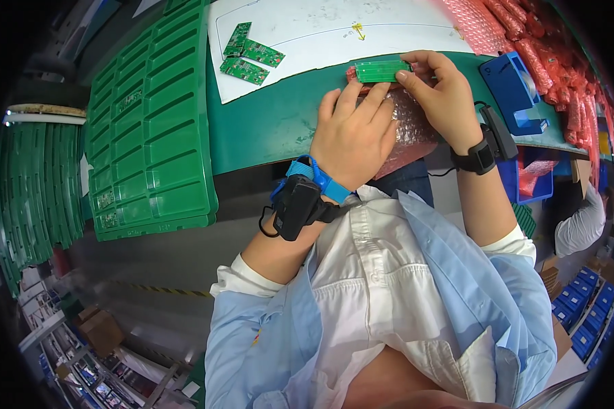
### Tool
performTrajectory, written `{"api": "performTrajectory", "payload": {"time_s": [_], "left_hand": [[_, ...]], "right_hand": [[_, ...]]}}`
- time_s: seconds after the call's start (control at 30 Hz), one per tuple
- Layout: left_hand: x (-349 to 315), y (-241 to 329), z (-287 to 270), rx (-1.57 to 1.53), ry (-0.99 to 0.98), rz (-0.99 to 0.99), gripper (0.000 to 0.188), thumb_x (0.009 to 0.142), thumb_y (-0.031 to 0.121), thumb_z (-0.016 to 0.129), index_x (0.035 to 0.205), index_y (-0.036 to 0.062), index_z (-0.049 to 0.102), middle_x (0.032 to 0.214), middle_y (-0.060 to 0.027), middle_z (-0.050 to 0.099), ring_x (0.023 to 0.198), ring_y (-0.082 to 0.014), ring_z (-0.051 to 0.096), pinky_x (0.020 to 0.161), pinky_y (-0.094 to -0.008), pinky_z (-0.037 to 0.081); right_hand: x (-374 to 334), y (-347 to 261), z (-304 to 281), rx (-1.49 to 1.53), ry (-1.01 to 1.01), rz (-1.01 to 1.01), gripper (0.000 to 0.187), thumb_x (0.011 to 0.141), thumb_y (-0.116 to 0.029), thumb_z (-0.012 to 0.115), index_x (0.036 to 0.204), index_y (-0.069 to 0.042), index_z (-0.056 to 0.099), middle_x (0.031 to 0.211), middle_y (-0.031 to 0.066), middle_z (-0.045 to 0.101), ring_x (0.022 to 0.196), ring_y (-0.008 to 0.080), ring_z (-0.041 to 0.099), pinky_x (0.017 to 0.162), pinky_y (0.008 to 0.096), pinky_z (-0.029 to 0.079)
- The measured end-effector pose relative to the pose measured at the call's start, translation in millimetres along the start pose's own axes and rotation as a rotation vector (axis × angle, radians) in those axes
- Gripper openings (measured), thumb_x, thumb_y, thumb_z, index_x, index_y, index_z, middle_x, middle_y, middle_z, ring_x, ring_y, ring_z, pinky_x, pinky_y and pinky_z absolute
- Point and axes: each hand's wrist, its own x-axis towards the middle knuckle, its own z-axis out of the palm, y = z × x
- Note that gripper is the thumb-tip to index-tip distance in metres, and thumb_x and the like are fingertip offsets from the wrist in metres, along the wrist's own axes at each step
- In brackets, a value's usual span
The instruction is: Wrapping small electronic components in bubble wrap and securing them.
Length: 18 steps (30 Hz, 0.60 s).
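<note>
Between the thumb and fingers of my right hand [443,92] is the right end of a green circuit board [382,71], at the near edge of the table. It may be a stack of several boards. My left hand [355,136] lies palm down with its fingers stretched out, the fingertips close to the board's near edge. A sheet of pink bubble wrap [416,133] lies beneath the hands and hangs over the table edge. More of the wrap shows behind the board's left end. Whether the left fingertips press on wrap or board is hard to see.
Several circuit boards [252,54] lie on a white sheet [307,34] at the far left. Green compartment trays [150,129] stand left of the table [252,136]. On the right are a blue tape dispenser [515,92] and rolled pink bubble-wrap bundles [532,65]. Another person's sleeve [583,221] shows far right.
</note>
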Motion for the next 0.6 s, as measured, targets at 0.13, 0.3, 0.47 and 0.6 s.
{"api": "performTrajectory", "payload": {"time_s": [0.13,0.3,0.47,0.6], "left_hand": [[-5,-2,7,-0.043,0.054,0.013,0.025,0.083,0.02,0.068,0.104,0.0076,0.068,0.126,-0.0071,0.061,0.117,-0.0292,0.052,0.095,-0.0445,0.04],[-6,0,-1,-0.054,0.107,-0.049,0.023,0.082,0.018,0.068,0.103,0.008,0.069,0.122,-0.0061,0.062,0.116,-0.0268,0.052,0.092,-0.0423,0.041],[-5,3,-8,0.008,-0.023,0.007,0.031,0.08,0.02,0.072,0.109,0.0085,0.068,0.12,-0.0073,0.062,0.114,-0.0248,0.054,0.089,-0.0412,0.042],[-13,14,-15,-0.072,-0.106,0.044,0.039,0.079,0.023,0.074,0.114,0.0071,0.066,0.12,-0.0079,0.062,0.114,-0.0259,0.055,0.092,-0.0415,0.042]], "right_hand": [[8,9,-9,-0.026,-0.102,-0.063,0.027,0.09,-0.013,0.072,0.114,-0.002,0.065,0.093,0.0004,0.064,0.089,0.0076,0.058,0.078,0.0229,0.048],[32,7,-24,0.028,-0.42,0.054,0.028,0.091,-0.013,0.069,0.115,-0.001,0.065,0.099,0.002,0.066,0.094,0.0093,0.059,0.084,0.0242,0.048],[60,9,-35,-0.124,-0.602,-0.192,0.032,0.091,-0.012,0.067,0.12,-0.001,0.063,0.103,0.0039,0.067,0.095,0.0102,0.06,0.084,0.0251,0.05],[76,1,-38,-0.065,-0.856,0.108,0.036,0.09,-0.012,0.066,0.123,-0.001,0.063,0.106,0.0071,0.068,0.095,0.011,0.062,0.084,0.0263,0.051]]}}
